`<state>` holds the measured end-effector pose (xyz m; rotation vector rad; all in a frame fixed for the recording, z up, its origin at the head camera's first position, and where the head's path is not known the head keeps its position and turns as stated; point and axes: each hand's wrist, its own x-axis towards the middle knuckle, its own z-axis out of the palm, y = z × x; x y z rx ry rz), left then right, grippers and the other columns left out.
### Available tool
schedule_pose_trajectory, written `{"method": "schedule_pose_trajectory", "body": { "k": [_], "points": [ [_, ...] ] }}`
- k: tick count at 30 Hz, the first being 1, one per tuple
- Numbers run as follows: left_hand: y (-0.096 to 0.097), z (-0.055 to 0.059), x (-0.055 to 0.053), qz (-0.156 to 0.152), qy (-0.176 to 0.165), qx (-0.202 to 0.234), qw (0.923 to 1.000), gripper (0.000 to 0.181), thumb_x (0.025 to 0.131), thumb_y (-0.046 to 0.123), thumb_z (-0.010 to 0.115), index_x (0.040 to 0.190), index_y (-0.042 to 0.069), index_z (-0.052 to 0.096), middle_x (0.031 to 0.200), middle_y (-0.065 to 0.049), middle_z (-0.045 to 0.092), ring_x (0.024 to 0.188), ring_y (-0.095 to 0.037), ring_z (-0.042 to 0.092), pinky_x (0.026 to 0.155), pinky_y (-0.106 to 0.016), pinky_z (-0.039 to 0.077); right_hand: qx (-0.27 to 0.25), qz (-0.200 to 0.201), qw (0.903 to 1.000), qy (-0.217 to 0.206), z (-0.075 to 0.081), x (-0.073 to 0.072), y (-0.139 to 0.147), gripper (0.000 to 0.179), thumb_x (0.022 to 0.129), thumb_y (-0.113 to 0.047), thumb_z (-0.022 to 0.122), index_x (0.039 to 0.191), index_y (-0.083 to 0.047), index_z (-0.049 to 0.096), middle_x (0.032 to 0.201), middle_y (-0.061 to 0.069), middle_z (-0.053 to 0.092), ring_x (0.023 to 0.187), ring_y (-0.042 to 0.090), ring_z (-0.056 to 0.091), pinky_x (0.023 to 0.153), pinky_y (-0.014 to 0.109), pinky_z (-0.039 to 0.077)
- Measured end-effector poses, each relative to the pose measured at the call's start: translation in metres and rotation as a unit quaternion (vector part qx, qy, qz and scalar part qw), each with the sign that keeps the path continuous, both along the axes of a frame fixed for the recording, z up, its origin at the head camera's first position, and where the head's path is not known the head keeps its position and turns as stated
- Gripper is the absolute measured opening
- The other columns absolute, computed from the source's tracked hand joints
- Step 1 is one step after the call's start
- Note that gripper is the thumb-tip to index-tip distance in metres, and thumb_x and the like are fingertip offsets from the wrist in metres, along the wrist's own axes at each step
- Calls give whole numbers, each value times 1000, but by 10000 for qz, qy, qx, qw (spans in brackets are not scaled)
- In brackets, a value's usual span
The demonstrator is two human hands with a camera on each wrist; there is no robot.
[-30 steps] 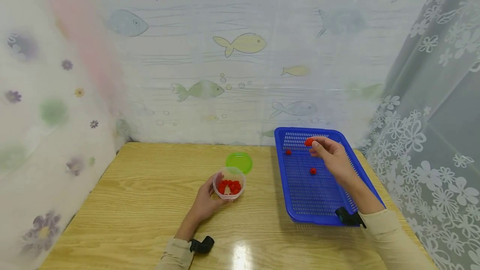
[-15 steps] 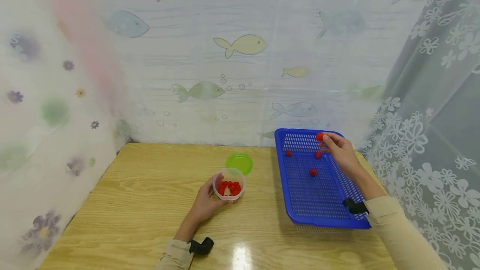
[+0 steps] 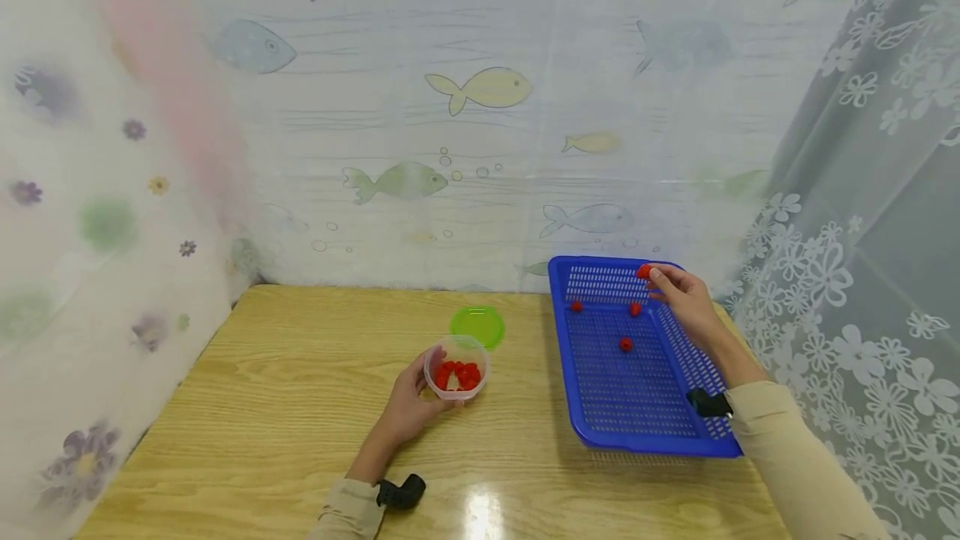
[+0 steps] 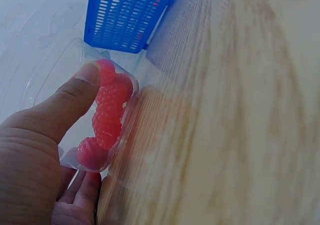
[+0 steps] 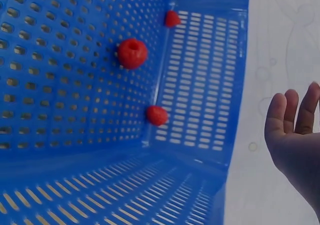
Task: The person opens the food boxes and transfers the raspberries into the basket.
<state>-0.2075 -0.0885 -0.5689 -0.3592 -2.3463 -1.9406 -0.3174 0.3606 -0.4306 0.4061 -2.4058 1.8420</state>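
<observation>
Now the right hand [image 3: 690, 307] pinches a red berry [image 3: 643, 271] above the blue basket [image 3: 637, 407], near its twelve o'clock.
It has shifted rightward in the last second, and a loose berry [image 3: 635, 309] now shows clear of the fingers; three lie in the basket, so I judge the gathering only partly done. The pinched one seems to point toward nine o'clock, its long axis roughly nine to three, though it's too small to be sure. Thumb and fingertips look clamped on it. At the basket's nine o'clock, the left hand [image 3: 408, 407] wraps thumb and fingers round a clear tub [image 3: 459, 395] of berries [image 3: 459, 373].
</observation>
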Motion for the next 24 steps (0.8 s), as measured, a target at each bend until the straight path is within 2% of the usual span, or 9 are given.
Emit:
{"method": "schedule_pose_trajectory", "body": {
  "k": [6, 13, 16, 20, 24],
  "points": [
    [1, 1, 1, -16, -105, 33, 9999, 94, 75, 0, 89, 155, 2, 40, 154, -18, 48, 145, -32, 43, 118, -43, 36, 123, -102, 9998, -129, -5, -3, 3, 52, 109, -34, 47, 138, 8, 53, 110, -19, 62, 106, 1, 60, 86, 9, 52],
    [0, 2, 1, 28, -90, 10, 10000, 94, 74, -1, 89, 155, 3, 40, 153, -16, 49, 144, -31, 44, 118, -43, 37, 84, -136, 9999, -65, -5, -3, 4, 61, 109, -41, 44, 145, 8, 48, 129, -10, 57, 115, 1, 56, 92, 10, 51],
    [0, 2, 1, 15, -111, 17, 9999, 94, 74, -1, 89, 155, 4, 40, 153, -16, 49, 145, -31, 43, 118, -43, 37, 58, -130, 9999, -67, -5, -3, 5, 62, 108, -41, 44, 144, 9, 48, 131, -8, 57, 115, 2, 56, 93, 12, 52],
    [0, 3, 1, -49, -87, -2, 10000, 93, 75, 1, 89, 154, 4, 40, 154, -17, 48, 145, -31, 43, 118, -44, 36, -295, 61, 9995, -57, -4, -3, 3, 56, 108, -37, 47, 141, 8, 52, 125, -10, 61, 112, 4, 59, 92, 13, 53],
    [-1, 4, 1, -74, -51, -15, 10000, 92, 75, 1, 89, 154, 3, 40, 153, -17, 48, 145, -31, 43, 118, -39, 37, -831, 543, 9951, 43, 7, 3, -6, 48, 109, -32, 46, 137, 5, 57, 120, -9, 65, 112, 6, 60, 92, 14, 54]
  ]
}}
